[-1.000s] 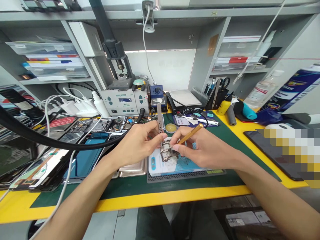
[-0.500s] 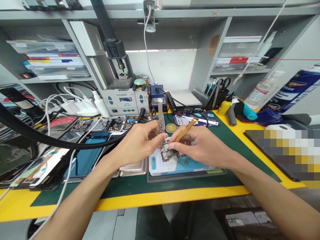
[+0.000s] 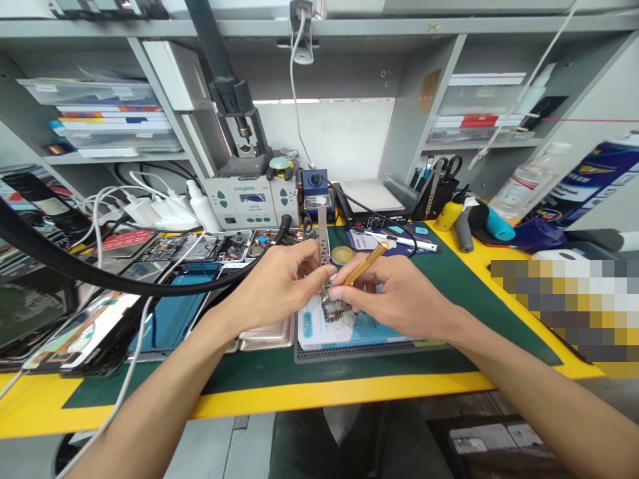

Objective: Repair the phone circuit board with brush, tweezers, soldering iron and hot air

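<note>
My left hand point(image 3: 294, 283) is closed on silver tweezers point(image 3: 323, 233), whose perforated back end points up and away from me. In my right hand point(image 3: 394, 293), held like a pen, is a slim gold-handled tool point(image 3: 367, 263); its tip is hidden behind my fingers. Both hands meet over a small dark circuit board point(image 3: 337, 311), and fingers partly cover it. The board lies on a blue-and-white pad point(image 3: 312, 339), which rests on a dark perforated mat point(image 3: 359, 352). A small round tin point(image 3: 342, 254) sits just beyond the hands.
Phones and phone parts, including a blue phone panel point(image 3: 174, 309), crowd the left. A thick black cable point(image 3: 150, 287) arcs above them. At the back stand a grey control station point(image 3: 249, 206) and a flat-topped device point(image 3: 374, 197). Bottles, including a yellow one point(image 3: 448, 213), stand right.
My right hand has shifted slightly left, toward my left fingertips, and the gold tool has moved with it. My left hand keeps its grip on the tweezers.
</note>
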Available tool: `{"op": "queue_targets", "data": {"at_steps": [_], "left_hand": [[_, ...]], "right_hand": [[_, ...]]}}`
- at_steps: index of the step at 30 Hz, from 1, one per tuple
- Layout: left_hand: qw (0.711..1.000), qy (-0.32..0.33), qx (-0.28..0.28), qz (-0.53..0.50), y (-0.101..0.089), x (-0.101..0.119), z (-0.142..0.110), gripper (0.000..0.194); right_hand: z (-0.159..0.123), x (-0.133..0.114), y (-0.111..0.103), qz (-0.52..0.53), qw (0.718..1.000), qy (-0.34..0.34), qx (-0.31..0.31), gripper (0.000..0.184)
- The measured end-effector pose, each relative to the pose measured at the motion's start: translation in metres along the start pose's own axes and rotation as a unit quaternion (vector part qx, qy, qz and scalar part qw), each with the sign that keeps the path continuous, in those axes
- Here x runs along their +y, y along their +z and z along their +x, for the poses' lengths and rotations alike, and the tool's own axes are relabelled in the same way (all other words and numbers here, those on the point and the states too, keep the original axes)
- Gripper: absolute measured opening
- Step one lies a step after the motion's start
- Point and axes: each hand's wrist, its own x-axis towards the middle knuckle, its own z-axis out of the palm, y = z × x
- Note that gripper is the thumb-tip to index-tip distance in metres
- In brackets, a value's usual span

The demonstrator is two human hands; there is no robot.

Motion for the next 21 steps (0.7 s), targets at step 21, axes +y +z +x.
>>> {"op": "queue_targets", "data": {"at_steps": [21], "left_hand": [[1.0, 0.006, 0.001, 0.001, -0.0011, 0.001, -0.0004, 0.028]], "right_hand": [[-0.0021, -0.0054, -0.0019, 0.027, 0.999, 0.012, -0.039, 0.013]]}}
